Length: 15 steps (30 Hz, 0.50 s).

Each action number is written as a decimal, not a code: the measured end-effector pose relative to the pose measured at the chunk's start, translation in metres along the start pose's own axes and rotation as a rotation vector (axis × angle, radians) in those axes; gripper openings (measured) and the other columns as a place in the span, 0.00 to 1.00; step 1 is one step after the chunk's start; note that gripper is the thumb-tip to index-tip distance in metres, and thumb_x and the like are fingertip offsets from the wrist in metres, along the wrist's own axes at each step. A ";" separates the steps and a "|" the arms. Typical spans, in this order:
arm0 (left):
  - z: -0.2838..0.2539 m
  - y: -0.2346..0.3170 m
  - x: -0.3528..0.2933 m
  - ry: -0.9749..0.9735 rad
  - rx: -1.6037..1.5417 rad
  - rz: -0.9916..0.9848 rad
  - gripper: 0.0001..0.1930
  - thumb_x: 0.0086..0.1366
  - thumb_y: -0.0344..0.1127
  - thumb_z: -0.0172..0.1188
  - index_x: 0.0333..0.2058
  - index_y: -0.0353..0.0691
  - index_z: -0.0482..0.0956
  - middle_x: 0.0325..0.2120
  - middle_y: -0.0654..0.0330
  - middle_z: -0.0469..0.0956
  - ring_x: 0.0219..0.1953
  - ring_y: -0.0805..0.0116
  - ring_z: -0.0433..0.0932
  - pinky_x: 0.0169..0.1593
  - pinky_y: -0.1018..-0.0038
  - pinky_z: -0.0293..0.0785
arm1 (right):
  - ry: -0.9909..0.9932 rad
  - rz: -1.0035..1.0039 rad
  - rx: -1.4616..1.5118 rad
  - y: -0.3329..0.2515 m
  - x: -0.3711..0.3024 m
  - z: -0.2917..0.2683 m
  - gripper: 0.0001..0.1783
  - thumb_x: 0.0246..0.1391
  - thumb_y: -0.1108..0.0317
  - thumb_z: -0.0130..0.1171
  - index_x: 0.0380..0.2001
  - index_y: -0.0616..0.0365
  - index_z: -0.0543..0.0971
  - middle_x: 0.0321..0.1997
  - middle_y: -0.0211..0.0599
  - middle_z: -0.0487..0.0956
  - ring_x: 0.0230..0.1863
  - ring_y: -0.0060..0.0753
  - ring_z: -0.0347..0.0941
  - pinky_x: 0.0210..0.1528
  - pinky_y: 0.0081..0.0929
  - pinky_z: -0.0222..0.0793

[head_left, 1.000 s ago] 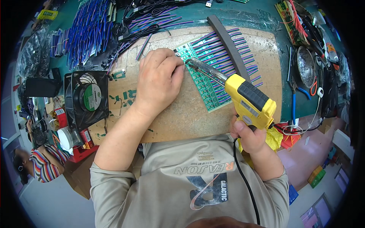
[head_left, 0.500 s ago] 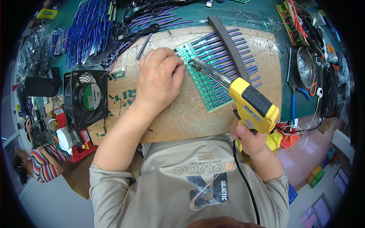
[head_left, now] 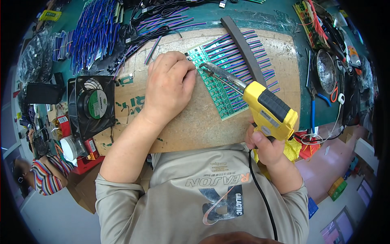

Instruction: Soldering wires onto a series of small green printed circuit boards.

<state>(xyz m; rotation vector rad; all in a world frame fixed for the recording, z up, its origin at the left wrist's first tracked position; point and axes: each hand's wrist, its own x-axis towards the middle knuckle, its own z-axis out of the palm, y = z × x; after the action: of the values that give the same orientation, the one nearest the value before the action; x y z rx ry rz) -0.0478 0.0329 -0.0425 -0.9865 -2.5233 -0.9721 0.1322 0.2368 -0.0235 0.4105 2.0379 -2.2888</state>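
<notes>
My right hand (head_left: 266,147) grips the handle of a yellow soldering gun (head_left: 271,109) with a black back and a black cord. Its metal tip reaches up and left onto a green circuit board panel (head_left: 221,99), near the panel's upper left part. Rows of striped blue, pink and black wires (head_left: 260,52) run from the panel to the right. A dark grey bar (head_left: 245,51) lies across them. At the panel's upper left edge, my left hand (head_left: 168,87) is closed with its fingers curled; whatever they hold is hidden.
A black fan (head_left: 91,103) stands left of the brown work board (head_left: 191,130). Bundles of wires (head_left: 95,34) lie at the back left. On the right are a metal bowl (head_left: 326,72) and blue-handled pliers (head_left: 313,107). A person in a striped top (head_left: 48,175) is at far left.
The soldering gun and my right hand have shifted very slightly up and left. My left hand has hardly moved.
</notes>
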 end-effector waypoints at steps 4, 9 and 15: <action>0.001 0.000 0.000 0.013 -0.015 0.005 0.05 0.50 0.26 0.64 0.28 0.39 0.78 0.32 0.59 0.75 0.37 0.57 0.74 0.43 0.64 0.68 | 0.010 0.029 0.028 -0.002 0.001 0.001 0.20 0.54 0.67 0.56 0.46 0.66 0.67 0.18 0.34 0.69 0.15 0.25 0.63 0.19 0.23 0.61; 0.002 0.000 0.000 0.014 -0.022 0.006 0.05 0.50 0.26 0.63 0.27 0.39 0.78 0.32 0.59 0.75 0.37 0.57 0.74 0.43 0.64 0.68 | 0.009 0.073 0.037 -0.007 0.003 0.003 0.18 0.54 0.67 0.56 0.44 0.66 0.67 0.18 0.34 0.69 0.15 0.25 0.63 0.19 0.24 0.62; 0.002 0.001 0.001 0.014 -0.029 0.002 0.05 0.50 0.25 0.63 0.27 0.39 0.78 0.32 0.59 0.76 0.37 0.57 0.74 0.42 0.64 0.68 | 0.002 0.068 0.003 -0.004 0.001 0.000 0.15 0.55 0.67 0.55 0.42 0.65 0.68 0.18 0.34 0.69 0.16 0.23 0.64 0.19 0.22 0.63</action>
<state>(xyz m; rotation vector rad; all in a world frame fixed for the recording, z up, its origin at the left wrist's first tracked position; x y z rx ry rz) -0.0474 0.0349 -0.0427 -0.9868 -2.5027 -1.0136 0.1300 0.2371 -0.0196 0.4748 1.9899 -2.2531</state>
